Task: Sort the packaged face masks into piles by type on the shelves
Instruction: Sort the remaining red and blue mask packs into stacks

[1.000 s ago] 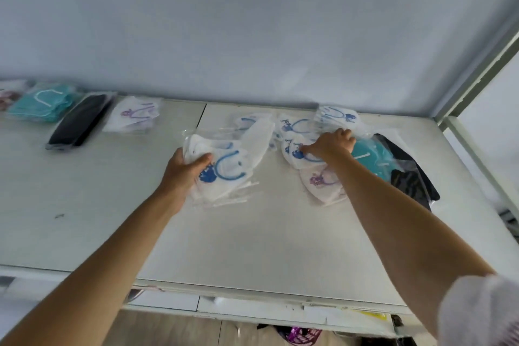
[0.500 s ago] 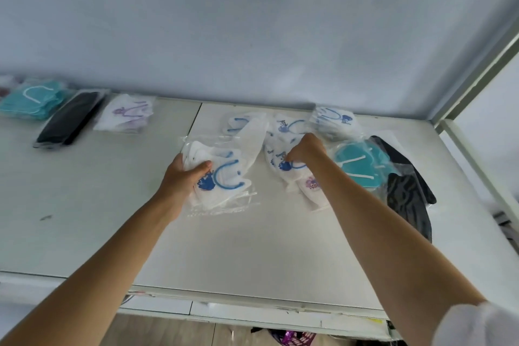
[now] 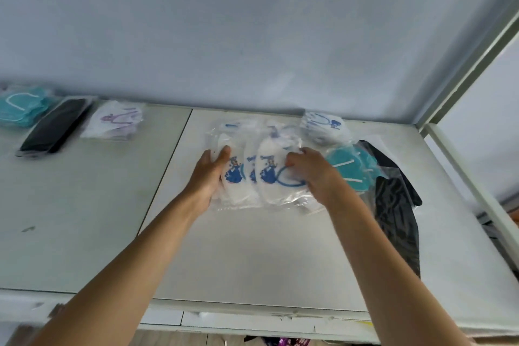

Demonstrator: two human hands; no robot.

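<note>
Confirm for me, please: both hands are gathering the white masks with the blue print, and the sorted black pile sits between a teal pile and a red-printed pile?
Not quite. In the head view, the pile beside the black pile is purple-printed, not red. The rest holds: teal pile, left hand and right hand on the blue-printed masks.

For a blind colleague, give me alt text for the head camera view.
Two hands, left hand and right hand, hold white blue-print masks on a white shelf. Teal masks and black masks lie right; sorted piles far left.
</note>
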